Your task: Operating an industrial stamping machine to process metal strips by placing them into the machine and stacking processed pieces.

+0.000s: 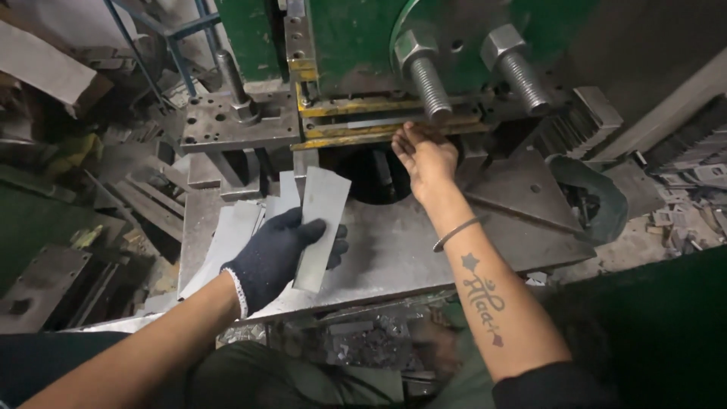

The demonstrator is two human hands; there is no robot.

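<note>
Grey sheet-metal strip lies flat across my gloved left hand, its upper end tilted toward the green press; my left fingers wrap under and around its edge, clamped on it, with the thumb on top. Under that hand a loose stack of similar strips rests on the steel tabletop. My bare right hand reaches forward to the yellow-edged die slot, fingertips together and touching a strip seated there; whether they pinch it or only press on it I cannot tell. Two large threaded bolts stand just above that hand. A thin bangle sits on my right wrist. To do this step well, I judge the right hand should work only at the near edge of the slot and be fully clear of the tooling before anything cycles, the bangle kept from snagging. My left hand should keep its strip level and square to the slot, held by its edge, ready close beside the opening.
</note>
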